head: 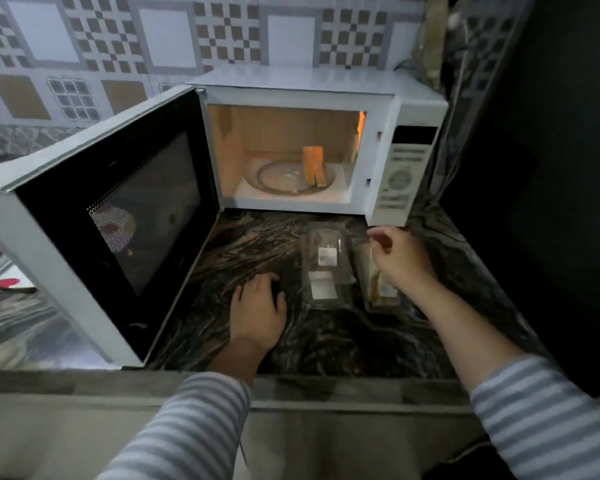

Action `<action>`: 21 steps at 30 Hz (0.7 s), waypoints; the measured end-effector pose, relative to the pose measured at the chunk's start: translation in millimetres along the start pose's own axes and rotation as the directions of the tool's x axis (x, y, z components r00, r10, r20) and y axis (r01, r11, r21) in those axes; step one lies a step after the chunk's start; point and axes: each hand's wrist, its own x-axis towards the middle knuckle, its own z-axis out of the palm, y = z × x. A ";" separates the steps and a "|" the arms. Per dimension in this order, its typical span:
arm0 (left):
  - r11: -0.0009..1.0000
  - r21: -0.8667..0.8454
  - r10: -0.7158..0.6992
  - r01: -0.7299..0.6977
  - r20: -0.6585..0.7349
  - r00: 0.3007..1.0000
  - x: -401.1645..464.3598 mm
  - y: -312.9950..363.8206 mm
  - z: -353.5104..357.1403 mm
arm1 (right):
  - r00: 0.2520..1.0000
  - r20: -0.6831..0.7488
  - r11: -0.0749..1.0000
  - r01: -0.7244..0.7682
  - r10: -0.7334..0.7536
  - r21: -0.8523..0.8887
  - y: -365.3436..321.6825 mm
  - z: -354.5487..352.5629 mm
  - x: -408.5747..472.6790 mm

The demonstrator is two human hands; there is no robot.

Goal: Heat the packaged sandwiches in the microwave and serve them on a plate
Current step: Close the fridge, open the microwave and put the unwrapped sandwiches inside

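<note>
A white microwave (388, 109) stands at the back of the dark marbled counter (250, 237), its door (118, 216) swung wide to the left and its cavity lit. One sandwich (314, 165) stands upright on the glass turntable (284, 183). Two clear plastic sandwich packages lie on the counter in front: one (324, 268) in the middle, another (378, 289) to its right, partly hidden under my right hand. My right hand (400, 254) hovers over that right package, fingers loosely curled, holding nothing. My left hand (258, 306) rests flat on the counter, left of the packages.
The open door blocks the counter's left side. A plate with a red pattern (4, 280) lies at far left behind the door. A dark wall (541, 168) closes off the right. The counter's front edge (291, 386) runs below my arms.
</note>
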 end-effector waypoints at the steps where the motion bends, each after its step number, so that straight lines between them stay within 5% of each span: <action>1: 1.000 -0.026 -0.008 0.007 -0.035 0.999 -7.7 4.9 -0.5 | 0.998 -0.028 0.998 0.058 -0.059 -0.025 8.7 -3.5 -12.8; 4: 0.995 -0.094 0.016 -0.032 -0.163 0.987 -25.1 21.9 -0.6 | 0.983 -0.047 0.979 0.169 -0.175 -0.115 37.8 -7.7 -44.0; 12: 0.929 0.064 0.363 -0.363 -0.338 0.868 -55.2 82.8 18.0 | 0.928 0.107 0.896 0.373 -0.357 -0.240 92.4 -7.6 -77.5; 16: 0.876 0.160 0.480 -0.455 -0.215 0.850 -55.9 105.0 38.2 | 0.915 0.065 0.890 0.401 -0.397 -0.217 103.0 -6.7 -74.0; 21: 0.920 0.162 0.366 -0.356 -0.030 0.930 -47.8 117.1 55.4 | 0.871 0.051 0.850 0.489 -0.489 -0.196 113.7 -11.0 -73.2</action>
